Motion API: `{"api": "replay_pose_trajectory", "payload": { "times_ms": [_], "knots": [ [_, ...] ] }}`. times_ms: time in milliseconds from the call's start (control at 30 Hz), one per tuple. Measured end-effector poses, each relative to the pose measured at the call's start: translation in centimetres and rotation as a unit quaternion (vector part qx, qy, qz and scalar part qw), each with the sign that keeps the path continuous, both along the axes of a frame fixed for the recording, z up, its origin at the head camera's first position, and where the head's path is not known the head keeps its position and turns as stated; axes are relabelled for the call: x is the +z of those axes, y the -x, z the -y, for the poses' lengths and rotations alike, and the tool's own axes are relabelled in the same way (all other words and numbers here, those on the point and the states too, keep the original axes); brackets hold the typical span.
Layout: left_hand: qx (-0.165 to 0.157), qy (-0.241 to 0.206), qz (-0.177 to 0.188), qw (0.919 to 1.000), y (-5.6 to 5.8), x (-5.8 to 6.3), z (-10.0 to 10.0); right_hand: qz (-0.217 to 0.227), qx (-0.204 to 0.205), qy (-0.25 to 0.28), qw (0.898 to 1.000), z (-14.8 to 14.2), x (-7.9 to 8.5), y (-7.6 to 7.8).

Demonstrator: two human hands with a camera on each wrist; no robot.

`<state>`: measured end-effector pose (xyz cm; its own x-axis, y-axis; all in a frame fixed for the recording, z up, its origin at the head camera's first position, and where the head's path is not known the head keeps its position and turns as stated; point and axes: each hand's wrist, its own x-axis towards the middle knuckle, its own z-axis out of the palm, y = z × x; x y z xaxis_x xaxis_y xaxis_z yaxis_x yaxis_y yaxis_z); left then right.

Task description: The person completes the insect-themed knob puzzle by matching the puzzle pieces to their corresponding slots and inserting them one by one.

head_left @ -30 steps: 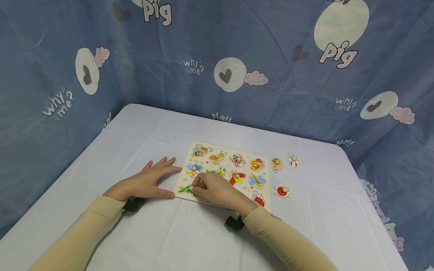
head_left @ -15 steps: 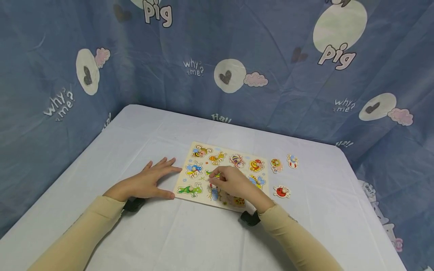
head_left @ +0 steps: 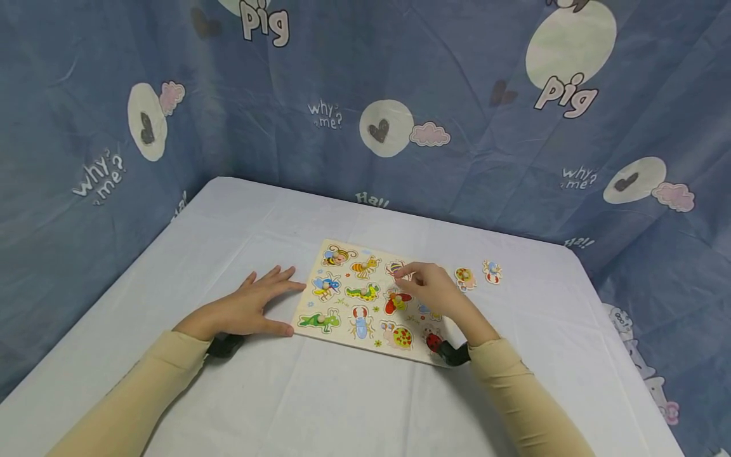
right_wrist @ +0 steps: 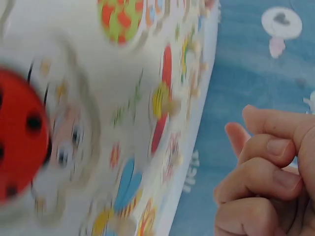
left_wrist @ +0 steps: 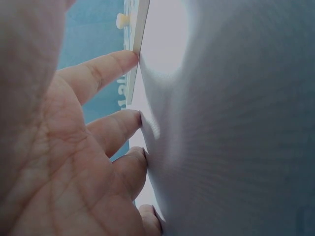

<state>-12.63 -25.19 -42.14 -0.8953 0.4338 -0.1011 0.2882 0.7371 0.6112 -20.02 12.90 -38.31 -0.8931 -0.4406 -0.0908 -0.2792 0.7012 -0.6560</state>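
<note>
A wooden insect peg puzzle board [head_left: 337, 339] lies on the white table, several of its pictures filled with knobbed pieces such as the green grasshopper [head_left: 320, 320] and the caterpillar [head_left: 362, 292]. My left hand [head_left: 245, 308] rests spread at its left side, index fingertip and thumb at the edge; the left wrist view shows that fingertip [left_wrist: 129, 58] against the board's side. My right hand [head_left: 440, 291] hovers over the board's right half, fingers bent, nothing held. The beetle [head_left: 361, 324] and snail [head_left: 398, 336] pictures show no knob.
Beyond the board's right edge lie a loose snail piece [head_left: 465, 277] and a loose beetle piece [head_left: 492, 271]. My right forearm covers the spot where a ladybug piece lay. A blue printed curtain [head_left: 274, 127] hangs behind the table [head_left: 240, 406].
My right hand has let go of the grasshopper piece at the board's near left and moved right and away across the board. The left hand stays in place.
</note>
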Motion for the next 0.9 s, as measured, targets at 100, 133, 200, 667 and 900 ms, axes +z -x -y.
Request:
{"api": "replay_pose_trajectory", "payload": {
  "times_ms": [100, 133, 200, 667, 900],
  "knots": [
    [0.002, -0.002, 0.002, 1.0, 0.0, 0.0, 0.0, -0.004, -0.012, 0.0, 1.0, -1.2, 0.2, 0.5],
    [0.002, -0.002, 0.002, 1.0, 0.0, 0.0, 0.1, -0.004, -0.017, 0.001, 1.0, -1.6, 0.2, 0.7],
    [0.003, -0.003, 0.003, 1.0, -0.1, 0.0, 0.1, -0.007, -0.032, -0.001, 0.999, -2.4, 0.3, 1.1],
    [0.003, -0.002, 0.001, 1.0, -0.1, 0.2, -0.1, -0.005, -0.127, -0.019, 0.992, -8.5, 0.2, 3.5],
    [0.002, -0.003, -0.002, 1.0, -0.1, 0.1, -0.1, -0.01, -0.155, -0.033, 0.987, -11.5, -0.1, 4.5]
  ]
}}
